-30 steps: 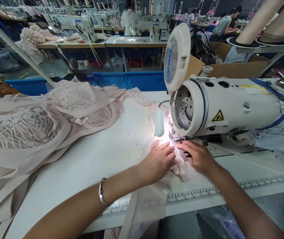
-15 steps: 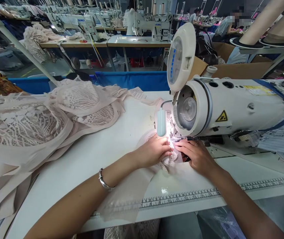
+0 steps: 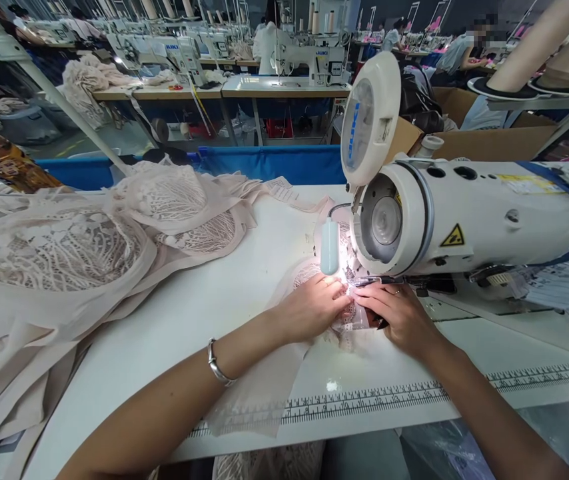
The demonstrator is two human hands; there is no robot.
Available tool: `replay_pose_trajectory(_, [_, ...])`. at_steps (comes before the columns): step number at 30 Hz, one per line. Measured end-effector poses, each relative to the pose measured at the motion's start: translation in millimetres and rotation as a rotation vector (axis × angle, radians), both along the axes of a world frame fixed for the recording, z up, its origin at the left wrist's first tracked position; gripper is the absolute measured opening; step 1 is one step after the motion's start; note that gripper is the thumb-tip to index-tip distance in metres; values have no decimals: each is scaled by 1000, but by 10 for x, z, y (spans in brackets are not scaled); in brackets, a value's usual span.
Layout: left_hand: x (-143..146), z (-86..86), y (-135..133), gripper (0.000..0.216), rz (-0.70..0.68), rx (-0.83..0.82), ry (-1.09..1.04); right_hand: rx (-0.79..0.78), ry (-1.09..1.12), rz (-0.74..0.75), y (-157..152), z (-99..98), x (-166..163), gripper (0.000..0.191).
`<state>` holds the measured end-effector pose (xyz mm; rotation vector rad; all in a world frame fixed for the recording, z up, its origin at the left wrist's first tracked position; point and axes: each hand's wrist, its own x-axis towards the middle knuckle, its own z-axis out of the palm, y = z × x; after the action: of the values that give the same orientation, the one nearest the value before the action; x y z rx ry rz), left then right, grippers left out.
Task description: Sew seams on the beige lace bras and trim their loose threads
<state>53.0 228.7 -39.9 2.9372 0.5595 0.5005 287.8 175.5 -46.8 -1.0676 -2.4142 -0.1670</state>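
Pale pink lace fabric (image 3: 349, 319) lies under the lit needle area of a white sewing machine (image 3: 469, 213). My left hand (image 3: 314, 308) presses on the fabric just left of the needle, its fingers together and pinning the lace. Opposite it, my right hand (image 3: 397, 312) has its fingertips on the fabric's right side, close below the presser area. A small dark object shows under the right palm; its kind is unclear. Sheer fabric (image 3: 259, 393) trails under my left forearm to the table's front edge. The needle itself is lost in glare.
Several pale pink lace bra pieces (image 3: 64, 250) are heaped at the left. A small lamp (image 3: 330, 247) hangs beside the machine head, whose round cover (image 3: 370, 120) stands open. A ruler strip (image 3: 364, 401) runs along the table's front. Thread cones (image 3: 539, 47) stand at the upper right.
My hands have drawn closer together at the needle, and my left fingers now cover more of the lace edging. The whole view has shifted slightly.
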Motion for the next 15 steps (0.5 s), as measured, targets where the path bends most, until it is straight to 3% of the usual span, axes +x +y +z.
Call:
replay_pose_trajectory(9, [-6,18,-39,36,16,52,28,-59,-23,-9,6,-55,31,66])
replay_pose_trajectory(15, [-8,53,-47,31,68,86,77,-31,-24,-26,0,-30,-3,62])
